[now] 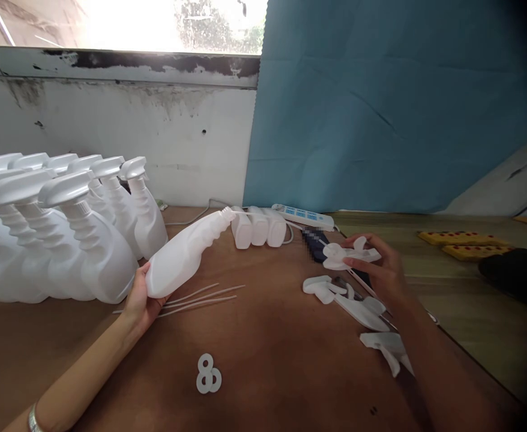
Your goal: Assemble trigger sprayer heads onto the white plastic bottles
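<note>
The left hand [141, 300] gripped a bottle [180, 258] by its base, tilted over the table [281, 360] near loose straws [218, 293], apparently so it pointed toward the spray head [334, 258], pinched between fingers of the right hand [384, 267], perhaps for control

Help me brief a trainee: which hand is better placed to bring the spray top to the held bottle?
Right hand, likely: it holds the spray top; left hand grips the bottle near its base.
</note>
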{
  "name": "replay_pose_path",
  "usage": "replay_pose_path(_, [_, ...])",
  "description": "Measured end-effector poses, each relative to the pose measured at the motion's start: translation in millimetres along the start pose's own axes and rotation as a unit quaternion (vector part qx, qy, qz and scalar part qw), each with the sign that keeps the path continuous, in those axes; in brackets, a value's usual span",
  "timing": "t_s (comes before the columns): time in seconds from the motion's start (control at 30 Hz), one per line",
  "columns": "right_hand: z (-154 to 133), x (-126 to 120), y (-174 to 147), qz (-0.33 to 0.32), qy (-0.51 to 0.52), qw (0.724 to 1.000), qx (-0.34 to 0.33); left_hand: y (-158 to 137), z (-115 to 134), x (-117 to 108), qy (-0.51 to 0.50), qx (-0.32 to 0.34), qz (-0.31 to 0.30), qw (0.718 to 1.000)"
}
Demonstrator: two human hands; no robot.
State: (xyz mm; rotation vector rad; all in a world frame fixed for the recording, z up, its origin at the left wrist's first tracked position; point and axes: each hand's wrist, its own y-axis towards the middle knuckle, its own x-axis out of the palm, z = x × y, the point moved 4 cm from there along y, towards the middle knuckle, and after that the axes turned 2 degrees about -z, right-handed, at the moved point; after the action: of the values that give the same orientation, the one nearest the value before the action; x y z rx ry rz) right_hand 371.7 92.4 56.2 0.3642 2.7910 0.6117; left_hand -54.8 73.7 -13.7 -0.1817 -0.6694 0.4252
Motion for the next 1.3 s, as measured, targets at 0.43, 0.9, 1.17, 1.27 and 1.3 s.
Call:
replay_pose_path(0.43, [-15,66,-21,-0.088,0.067,0.987,0.120,-11,-3,6,0.155,0.059,-0.091,0.982])
replay_pose_path(0.9, [3,120,-65,-0.136,0.178,0.965,0.138,-11,0,4,0.220,0.071,-0.088,0.969])
replay_pose_path(1.17, [-4,121,-74,-0.156,0.206,0.962,0.086,-11,1,4,0.229,0.098,-0.088,0.964])
replay_pose_path(1.27, [-6,118,-71,-0.138,0.149,0.975,0.094,-11,2,5,0.238,0.103,-0.090,0.962])
replay_pose_path(1.3, [-7,118,-70,-0.133,0.127,0.978,0.100,-11,2,5,0.246,0.110,-0.091,0.959])
